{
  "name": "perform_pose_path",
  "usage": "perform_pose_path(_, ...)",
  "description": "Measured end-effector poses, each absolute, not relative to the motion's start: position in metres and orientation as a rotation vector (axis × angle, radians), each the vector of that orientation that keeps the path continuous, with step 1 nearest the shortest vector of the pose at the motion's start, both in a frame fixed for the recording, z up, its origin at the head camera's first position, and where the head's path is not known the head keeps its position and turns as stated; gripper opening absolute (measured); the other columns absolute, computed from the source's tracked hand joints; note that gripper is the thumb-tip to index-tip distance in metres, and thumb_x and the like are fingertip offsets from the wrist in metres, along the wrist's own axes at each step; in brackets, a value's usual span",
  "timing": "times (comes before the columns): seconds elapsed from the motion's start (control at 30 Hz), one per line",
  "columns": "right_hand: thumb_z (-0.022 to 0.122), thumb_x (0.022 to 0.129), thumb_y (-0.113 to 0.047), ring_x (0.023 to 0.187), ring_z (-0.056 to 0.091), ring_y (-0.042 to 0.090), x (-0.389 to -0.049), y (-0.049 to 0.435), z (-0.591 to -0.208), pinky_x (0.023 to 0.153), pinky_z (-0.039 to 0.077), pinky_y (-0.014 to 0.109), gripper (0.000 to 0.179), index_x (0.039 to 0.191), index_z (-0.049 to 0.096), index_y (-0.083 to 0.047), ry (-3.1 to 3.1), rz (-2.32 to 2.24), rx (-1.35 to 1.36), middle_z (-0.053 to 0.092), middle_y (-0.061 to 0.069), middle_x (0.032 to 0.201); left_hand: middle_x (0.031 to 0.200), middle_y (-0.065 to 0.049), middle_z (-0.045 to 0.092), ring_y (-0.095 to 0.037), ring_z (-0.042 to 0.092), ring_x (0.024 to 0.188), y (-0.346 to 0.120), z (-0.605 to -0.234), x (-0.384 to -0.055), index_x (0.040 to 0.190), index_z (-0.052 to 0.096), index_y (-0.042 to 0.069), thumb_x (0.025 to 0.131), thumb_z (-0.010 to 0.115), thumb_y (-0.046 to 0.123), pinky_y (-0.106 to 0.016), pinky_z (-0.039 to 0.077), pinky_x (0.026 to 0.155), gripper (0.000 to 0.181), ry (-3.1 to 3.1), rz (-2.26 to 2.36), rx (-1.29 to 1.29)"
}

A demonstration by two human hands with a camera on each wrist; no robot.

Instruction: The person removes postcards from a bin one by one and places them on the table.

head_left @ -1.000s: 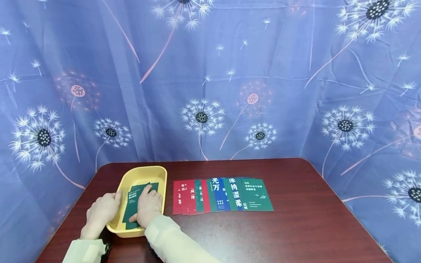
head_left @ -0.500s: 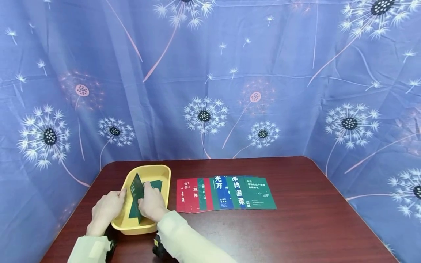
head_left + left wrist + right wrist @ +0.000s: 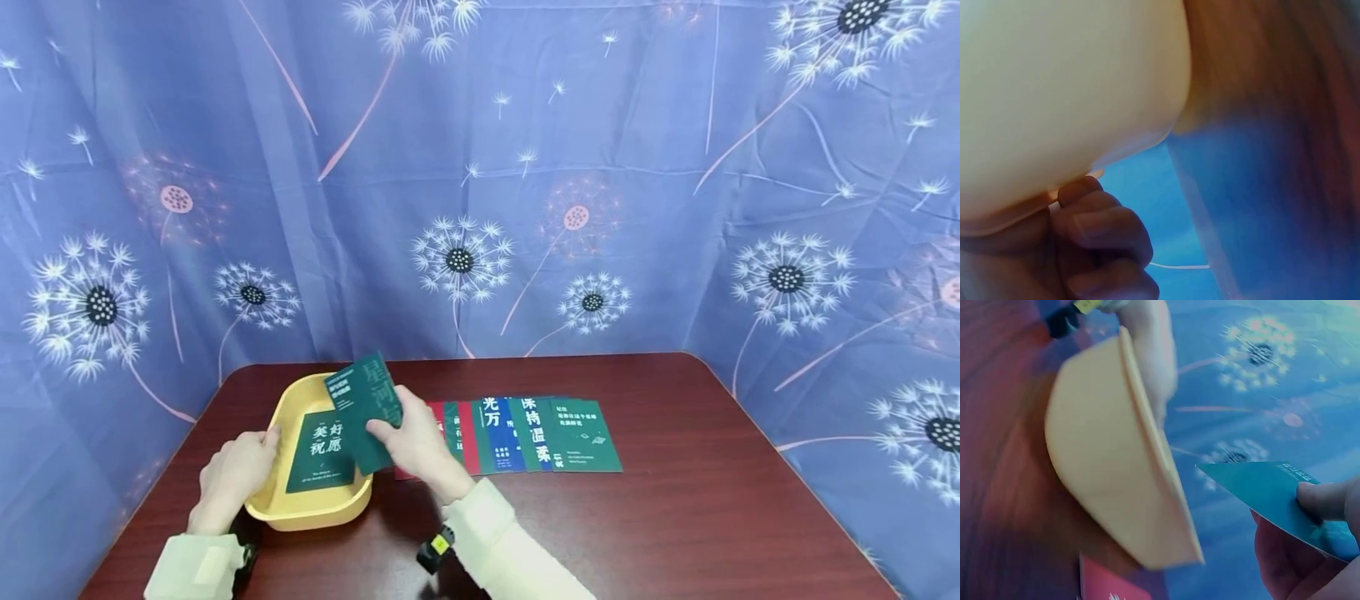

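Observation:
A dark green card [image 3: 364,408] with pale lettering is pinched between the thumb and fingers of my right hand [image 3: 416,437], above the right rim of a yellow plastic tray [image 3: 307,518]. In the right wrist view, the thumb presses the card's [image 3: 1266,487] upper face and the fingers lie beneath. My left hand [image 3: 238,471] grips the tray's left rim; the left wrist view has its curled fingers [image 3: 1113,231] under that edge. Another green card [image 3: 321,457] with white characters lies flat on the tray floor. Whether the held card is single or several overlapping cannot be told.
On the dark red wooden table [image 3: 675,533], an overlapping row of red, blue and green cards [image 3: 588,437] lies right of the tray. My right hand covers part of its red end. A blue dandelion-print curtain [image 3: 525,250] hangs behind the table.
My right hand has lifted the green card out of the tray and moved right, uncovering the card beneath. My left hand stays on the rim.

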State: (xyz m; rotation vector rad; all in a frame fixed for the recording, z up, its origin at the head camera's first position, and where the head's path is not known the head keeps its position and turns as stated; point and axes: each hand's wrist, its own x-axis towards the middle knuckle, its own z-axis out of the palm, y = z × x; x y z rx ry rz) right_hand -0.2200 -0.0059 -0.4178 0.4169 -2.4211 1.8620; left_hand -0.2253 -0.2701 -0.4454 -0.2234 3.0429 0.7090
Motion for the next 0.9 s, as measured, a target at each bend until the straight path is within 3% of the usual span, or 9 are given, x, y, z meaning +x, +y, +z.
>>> perform_pose_path(0.3,0.068,0.093,-0.011,0.073,0.069,0.015,-0.220,0.085,-0.424,0.062,0.055,0.031,0.029,0.118,0.056,-0.008,-2.425,1.770,0.456,0.069,0.006,0.094,0.089,-0.026,0.061,-0.038,0.060,0.076,-0.270,-0.442,-0.226,0.088,0.064,0.009,0.103,0.024,0.052,-0.051,0.042,0.056,0.060,3.039,0.700,-0.238)
perform_pose_path(0.6,0.071,0.090,-0.010,0.071,0.068,0.021,-0.230,0.170,-0.434,0.059,0.055,0.035,0.039,0.123,0.051,-0.005,-2.453,1.597,0.206,0.067,0.012,0.094,0.083,-0.020,0.060,-0.035,0.059,0.073,-0.275,-0.444,-0.227,0.079,0.060,0.011,0.103,0.022,0.053,-0.047,0.041,0.055,0.061,3.032,0.691,-0.242)
perform_pose_path(0.9,0.068,0.093,-0.011,0.097,0.060,0.035,-0.231,0.269,-0.439,0.081,0.048,0.048,0.064,0.144,0.031,0.001,-2.539,1.391,-0.203,0.056,0.024,0.118,0.091,-0.026,0.062,-0.039,0.060,0.077,-0.272,-0.446,-0.228,0.092,0.066,0.008,0.103,0.023,0.052,-0.050,0.042,0.056,0.062,3.033,0.706,-0.228)
